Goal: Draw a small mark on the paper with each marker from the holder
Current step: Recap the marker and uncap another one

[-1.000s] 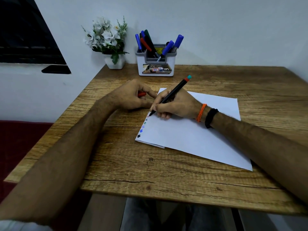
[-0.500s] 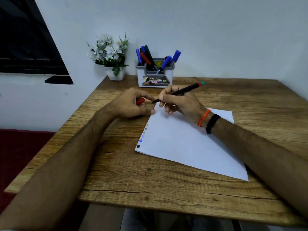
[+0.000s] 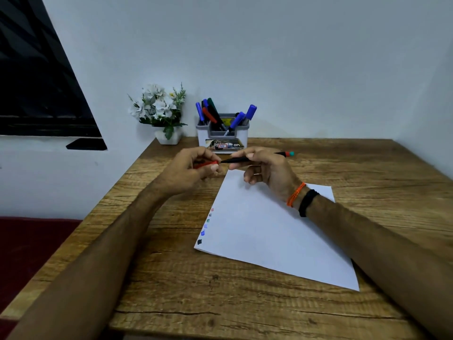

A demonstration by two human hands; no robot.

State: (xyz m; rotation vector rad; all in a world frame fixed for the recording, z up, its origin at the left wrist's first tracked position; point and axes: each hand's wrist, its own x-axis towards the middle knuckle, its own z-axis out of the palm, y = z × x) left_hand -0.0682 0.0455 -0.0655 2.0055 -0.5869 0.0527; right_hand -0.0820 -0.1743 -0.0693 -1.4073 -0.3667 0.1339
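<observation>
My right hand [image 3: 266, 171] grips a thin black marker [image 3: 241, 160] with a red and teal end, held level above the table with its tip pointing left. My left hand [image 3: 190, 171] pinches the marker's red cap [image 3: 207, 164], whose mouth sits right at the tip. The white paper [image 3: 267, 231] lies below, with several small coloured marks [image 3: 205, 227] down its left edge. Further back, against the wall, the grey-white holder [image 3: 221, 136] carries several blue, red and green markers.
A small white pot of white flowers [image 3: 161, 114] stands left of the holder at the table's back corner. The wooden table [image 3: 220, 298] ends at a left edge beside a dark red seat [image 3: 27, 249]. An orange thread and black band circle my right wrist.
My right hand lifted the marker off the paper's left edge and turned it level. Its tip now meets the red cap in my left hand. The view tilted up.
</observation>
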